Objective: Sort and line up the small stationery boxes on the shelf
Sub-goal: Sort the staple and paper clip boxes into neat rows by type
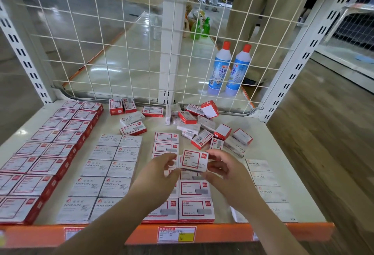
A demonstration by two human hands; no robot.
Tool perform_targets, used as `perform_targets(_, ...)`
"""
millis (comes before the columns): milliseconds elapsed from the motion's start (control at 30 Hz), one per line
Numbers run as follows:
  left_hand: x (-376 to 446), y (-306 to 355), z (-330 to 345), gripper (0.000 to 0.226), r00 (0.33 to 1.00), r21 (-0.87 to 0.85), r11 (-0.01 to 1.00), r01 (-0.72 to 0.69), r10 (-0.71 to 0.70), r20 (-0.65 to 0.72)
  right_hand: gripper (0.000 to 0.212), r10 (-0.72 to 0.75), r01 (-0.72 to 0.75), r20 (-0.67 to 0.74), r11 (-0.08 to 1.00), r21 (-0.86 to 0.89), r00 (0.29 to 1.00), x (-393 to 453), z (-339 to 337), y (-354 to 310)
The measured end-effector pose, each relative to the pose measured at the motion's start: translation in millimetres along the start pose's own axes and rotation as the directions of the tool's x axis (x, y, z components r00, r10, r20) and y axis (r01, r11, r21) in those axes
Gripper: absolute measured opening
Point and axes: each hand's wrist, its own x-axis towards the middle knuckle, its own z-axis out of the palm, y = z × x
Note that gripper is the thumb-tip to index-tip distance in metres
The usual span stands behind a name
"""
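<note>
Both hands, left [162, 170] and right [221, 168], pinch one red-framed box [194, 160] by its short ends, held face-up with its long axis left-right above the middle red rows [195, 191], while the unsorted heap [202, 127] lies farther back right.

Box jumble [204, 125] before wire mesh [125, 52]

Boxes [194, 160] white with red borders; shelf [283, 153] cream, its edge [222, 232] orange; bottles [219, 68] blue-and-white with red caps; mesh [121, 42] white grid.
</note>
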Motion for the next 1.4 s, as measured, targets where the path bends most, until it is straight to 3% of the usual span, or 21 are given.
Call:
perform_targets(267,-2,-18,-37,0.041,0.998,0.430,0.903,-0.019,0.044,-0.047,0.034,0.018,-0.019,0.034,0.999,0.048,0.999,11,15,-25)
perform_targets(633,-3,-61,-123,0.036,0.994,0.586,0.809,-0.050,0.097,-0.050,0.033,-0.015,0.015,0.101,1.000,0.005,0.995,32,63,-75)
perform_targets(833,-4,-86,-160,0.035,0.996,0.619,0.786,-0.016,0.068,-0.061,0.033,0.010,-0.016,0.126,0.999,0.049,0.992,43,93,-105)
perform_targets(1067,-8,-106,-189,0.035,0.995,0.573,0.819,-0.008,0.064,-0.078,0.039,0.035,-0.033,0.162,0.999,-0.011,0.986,49,127,-130)
perform_targets(1400,-26,-134,-227,0.034,0.990,0.487,0.871,0.056,0.013,-0.138,0.030,0.083,-0.089,0.272,0.996,0.008,0.959,39,167,-152)
